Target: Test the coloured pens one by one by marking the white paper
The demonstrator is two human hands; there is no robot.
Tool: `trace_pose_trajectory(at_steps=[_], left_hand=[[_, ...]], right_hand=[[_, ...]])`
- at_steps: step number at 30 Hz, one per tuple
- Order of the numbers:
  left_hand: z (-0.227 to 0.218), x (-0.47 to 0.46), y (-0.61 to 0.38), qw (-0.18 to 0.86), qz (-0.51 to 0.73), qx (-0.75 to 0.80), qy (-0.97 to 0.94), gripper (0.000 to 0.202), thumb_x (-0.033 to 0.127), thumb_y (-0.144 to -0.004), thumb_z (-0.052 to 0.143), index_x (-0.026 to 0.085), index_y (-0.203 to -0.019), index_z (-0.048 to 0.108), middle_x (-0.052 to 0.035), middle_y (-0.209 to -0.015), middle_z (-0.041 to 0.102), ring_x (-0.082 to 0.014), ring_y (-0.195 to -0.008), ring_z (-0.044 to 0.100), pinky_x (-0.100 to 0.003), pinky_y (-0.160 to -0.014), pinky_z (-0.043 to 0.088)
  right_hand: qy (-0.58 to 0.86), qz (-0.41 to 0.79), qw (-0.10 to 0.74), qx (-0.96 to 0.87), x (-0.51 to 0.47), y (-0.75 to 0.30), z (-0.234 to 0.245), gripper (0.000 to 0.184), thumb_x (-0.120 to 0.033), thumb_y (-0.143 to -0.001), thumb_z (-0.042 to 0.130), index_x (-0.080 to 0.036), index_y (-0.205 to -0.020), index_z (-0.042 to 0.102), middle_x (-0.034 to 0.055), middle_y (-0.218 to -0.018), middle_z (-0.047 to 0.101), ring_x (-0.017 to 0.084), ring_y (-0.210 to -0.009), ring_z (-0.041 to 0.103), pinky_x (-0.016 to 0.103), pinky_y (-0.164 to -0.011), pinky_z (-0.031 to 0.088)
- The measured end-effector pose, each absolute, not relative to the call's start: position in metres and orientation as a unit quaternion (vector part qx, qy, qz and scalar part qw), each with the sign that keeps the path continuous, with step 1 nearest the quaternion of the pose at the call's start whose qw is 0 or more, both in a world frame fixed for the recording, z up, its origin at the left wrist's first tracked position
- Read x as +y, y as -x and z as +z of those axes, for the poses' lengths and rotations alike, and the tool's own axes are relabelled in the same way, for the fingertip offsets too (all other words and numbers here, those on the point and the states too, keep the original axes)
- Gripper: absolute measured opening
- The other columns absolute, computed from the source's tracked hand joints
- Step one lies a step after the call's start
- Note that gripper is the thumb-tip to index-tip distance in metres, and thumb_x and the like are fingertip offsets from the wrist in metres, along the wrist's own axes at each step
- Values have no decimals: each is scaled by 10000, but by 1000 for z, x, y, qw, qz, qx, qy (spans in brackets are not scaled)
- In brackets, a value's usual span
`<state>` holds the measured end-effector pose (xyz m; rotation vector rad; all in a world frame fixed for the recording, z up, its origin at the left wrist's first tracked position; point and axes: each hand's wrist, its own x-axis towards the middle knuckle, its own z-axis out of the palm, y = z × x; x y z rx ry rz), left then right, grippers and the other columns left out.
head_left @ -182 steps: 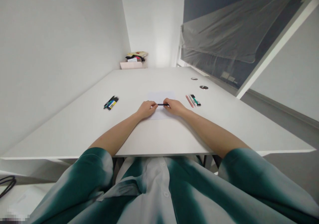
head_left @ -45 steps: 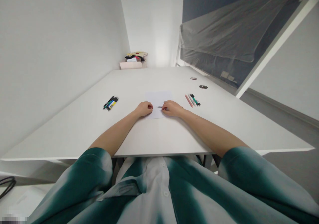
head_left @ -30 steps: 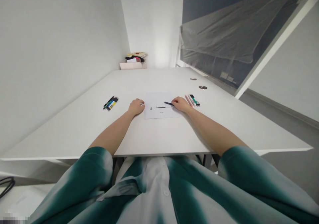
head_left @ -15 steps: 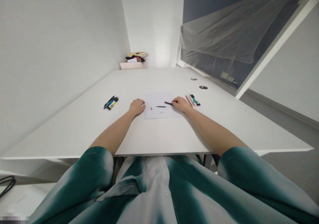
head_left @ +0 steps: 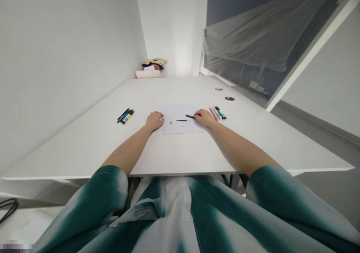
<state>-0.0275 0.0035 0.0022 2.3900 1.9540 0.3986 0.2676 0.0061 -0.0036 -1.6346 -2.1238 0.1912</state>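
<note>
A sheet of white paper (head_left: 174, 130) lies on the table before me. My left hand (head_left: 154, 120) rests at its left edge, fingers loosely curved, with no object visible in them. At the right side of the sheet, the fingertips of my right hand (head_left: 204, 117) are closed on the end of a dark pen barrel (head_left: 189, 116). Just below it on the paper lies a thin dark pen refill (head_left: 181, 120). A small grey cone-shaped tip (head_left: 170, 122) sits to the left, and a tiny spring (head_left: 182, 126) lies lower down.
Several pens and markers (head_left: 125, 116) lie in a group to the left. More pens (head_left: 220, 113), pink, white and green, lie beyond my right hand. Two round metal inserts (head_left: 229, 98) are set in the white table (head_left: 168, 151). A box of items (head_left: 147, 74) stands at the far end.
The paper's left edge has shifted very slightly to the right. Both hands and the pen parts look otherwise unchanged.
</note>
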Motion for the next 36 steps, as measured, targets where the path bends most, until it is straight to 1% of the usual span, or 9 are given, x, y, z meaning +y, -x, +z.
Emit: trace_pose_trajectory(at_steps=[7, 11, 14, 17, 20, 23, 26, 30, 36], left_hand=[[-1, 6, 27, 23, 160, 628, -761, 377, 265, -853, 494, 195, -1190, 650, -138, -1262, 604, -304, -1152, 560, -444, -1004, 449], [-1, 2, 21, -7, 234, 601, -764, 353, 242, -854, 500, 191, -1171, 645, -126, -1263, 595, -292, -1187, 522, -434, -1029, 417], [3, -7, 9, -30, 274, 548, -790, 313, 233, -866, 494, 184, -1127, 661, -113, -1222, 616, -275, -1180, 514, -427, -1036, 393], [5, -19, -8, -24, 249, 487, -837, 278, 232, -877, 492, 179, -1061, 694, -107, -1132, 657, -264, -1120, 542, -431, -1020, 383], [5, -29, -22, -18, 207, 436, -876, 273, 248, -888, 495, 184, -1027, 721, -106, -1062, 681, -256, -1060, 564, -431, -984, 389], [3, -35, -30, -19, 168, 400, -901, 292, 293, -912, 487, 206, -1042, 734, -101, -1037, 687, -251, -1037, 572, -429, -963, 391], [2, -38, -34, -21, 145, 392, -908, 306, 322, -927, 477, 225, -1032, 747, -97, -1021, 692, -249, -1028, 576, -427, -956, 392], [3, -37, -36, -21, 135, 396, -908, 296, 313, -919, 485, 231, -981, 762, -88, -999, 703, -249, -1010, 585, -418, -943, 395], [5, -36, -36, -14, 137, 410, -902, 282, 287, -905, 493, 210, -963, 759, -89, -1009, 710, -253, -1002, 591, -417, -944, 395]], right_hand=[[588, 71, 230, -773, 8, -269, -6, 259, -196, -877, 540, -129, -975, 770, 118, -1022, 730, 193, -925, 652, 244, -828, 442], [592, 70, 232, -769, 7, -268, -6, 263, -196, -883, 528, -134, -982, 764, 116, -1037, 722, 195, -918, 648, 256, -834, 447], [577, 41, 253, -775, 5, -265, -5, 272, -189, -883, 517, -134, -1002, 755, 117, -1070, 706, 206, -956, 633, 279, -878, 440], [551, 5, 255, -795, 0, -255, -3, 266, -185, -881, 525, -137, -1010, 753, 120, -1070, 697, 225, -993, 610, 309, -908, 424], [522, -21, 228, -822, -7, -242, -1, 245, -206, -887, 550, -144, -997, 760, 126, -1048, 694, 237, -996, 592, 324, -905, 409], [495, -40, 196, -846, -13, -230, 0, 247, -222, -902, 556, -152, -1009, 768, 133, -1056, 688, 246, -1010, 580, 333, -896, 399], [491, -50, 169, -853, -15, -223, -1, 259, -229, -915, 553, -176, -1042, 772, 129, -1070, 684, 252, -1026, 571, 337, -879, 397], [489, -41, 158, -857, -14, -223, -4, 259, -229, -928, 543, -201, -1019, 784, 114, -1062, 688, 241, -1008, 575, 329, -875, 396], [504, -25, 166, -847, -12, -222, -4, 235, -212, -912, 562, -168, -1003, 774, 120, -1081, 685, 245, -1016, 570, 334, -911, 394]])
